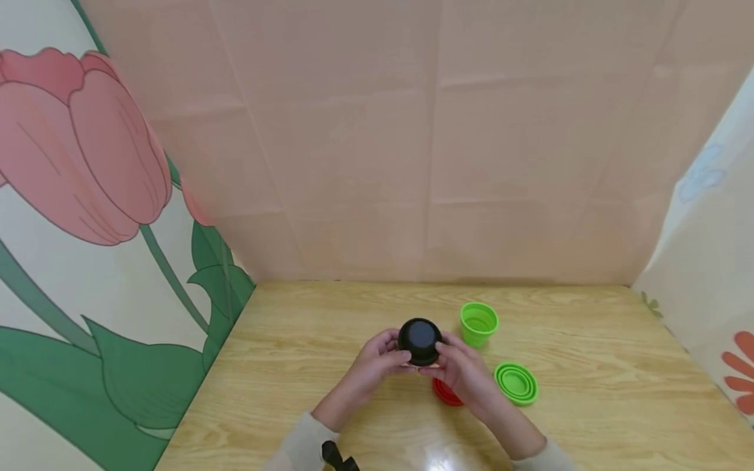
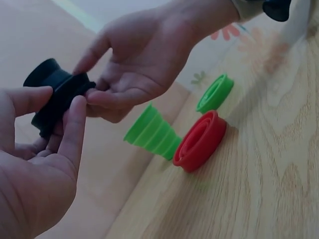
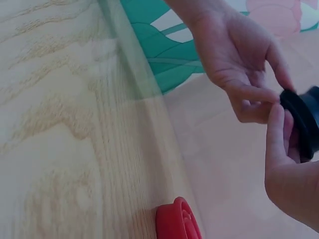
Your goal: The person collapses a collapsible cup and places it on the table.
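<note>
In the head view, a black, round, stepped cup-like piece of silicone-looking material (image 1: pixel 420 341) is held up above the pale wood-grain worktop (image 1: pixel 283 366), its flat round end facing the camera. The person's left grip (image 1: pixel 379 356) pinches it from one side and the right grip (image 1: pixel 465 369) from the other. Just beyond the right grip, an extended bright green cup with a ribbed, rubbery-looking wall (image 1: pixel 479 324) stands upright, mouth up. Nearer the person lies a flat bright green disc of concentric rubbery-looking rings (image 1: pixel 516 384). A flat red ringed disc of similar look (image 1: pixel 448 392) is partly hidden by the right grip. A creased pinkish-beige sheet (image 1: pixel 436 144) hangs behind the worktop, with a tulip-printed panel (image 1: pixel 100 157) on the left. Both wrists come out of pale sleeves (image 1: pixel 303 445).

In the left wrist view, the black piece shows side-on, with its wide collar and narrower end; thumb and fingers of each grip press on it. The red disc lies between the green cup and the green disc.

In the right wrist view, both grips hold the black piece, cut off by the frame edge. The red disc shows partly at the bottom.
</note>
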The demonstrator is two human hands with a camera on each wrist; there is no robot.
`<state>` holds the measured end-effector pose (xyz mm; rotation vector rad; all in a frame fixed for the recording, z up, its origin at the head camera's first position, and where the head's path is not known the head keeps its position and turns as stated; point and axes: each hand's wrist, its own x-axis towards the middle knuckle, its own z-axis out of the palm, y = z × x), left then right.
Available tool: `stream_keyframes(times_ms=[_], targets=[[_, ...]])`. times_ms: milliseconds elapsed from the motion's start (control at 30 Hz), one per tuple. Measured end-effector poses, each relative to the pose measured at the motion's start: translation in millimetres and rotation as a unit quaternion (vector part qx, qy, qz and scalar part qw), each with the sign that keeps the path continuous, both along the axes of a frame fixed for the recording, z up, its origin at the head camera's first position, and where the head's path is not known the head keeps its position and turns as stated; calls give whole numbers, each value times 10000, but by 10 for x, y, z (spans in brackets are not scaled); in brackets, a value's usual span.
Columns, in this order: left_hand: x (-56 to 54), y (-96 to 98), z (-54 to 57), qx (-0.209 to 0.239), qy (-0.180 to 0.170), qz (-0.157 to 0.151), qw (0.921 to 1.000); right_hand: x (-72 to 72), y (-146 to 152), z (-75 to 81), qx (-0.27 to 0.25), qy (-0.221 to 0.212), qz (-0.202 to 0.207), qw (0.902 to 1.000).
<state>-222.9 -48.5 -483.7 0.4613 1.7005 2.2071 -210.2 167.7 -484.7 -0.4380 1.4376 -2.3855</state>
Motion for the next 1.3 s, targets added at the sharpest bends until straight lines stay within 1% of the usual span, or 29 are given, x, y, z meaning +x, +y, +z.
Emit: stream_keyframes(times_ms=[67,100,167,233,300,400,500,600,767,1033,1300], targets=[[-3,-31,-11,-3,14,-163,9999,-18,29,-11,-109,176,310,9993],[-4,-46,-15,-18,22,-218,9998,-26,39,-14,-79,231,367,9990],[-9,-65,-17,-29,44,-317,9995,-35,50,-10,57,227,293,9993],[-17,-76,-18,-71,42,-369,9993,-38,48,-1,331,218,153,9991],[-25,-75,-13,-95,-19,-370,9993,-36,43,7,539,211,65,9983],[-31,-61,-1,-125,-147,-348,9992,-39,38,14,736,232,91,9970],[-29,-41,16,-282,-268,-295,9988,-46,40,10,890,157,112,9958],[-25,-21,34,-469,-335,-248,9980,-59,57,-2,993,144,192,9948],[-17,11,51,-648,-427,-147,9969,-85,97,-18,1112,318,367,9926],[9,28,73,-746,-352,-156,9965,-119,122,20,1526,319,496,9865],[16,29,57,-729,-231,-182,9969,-140,141,53,1685,607,795,9806]])
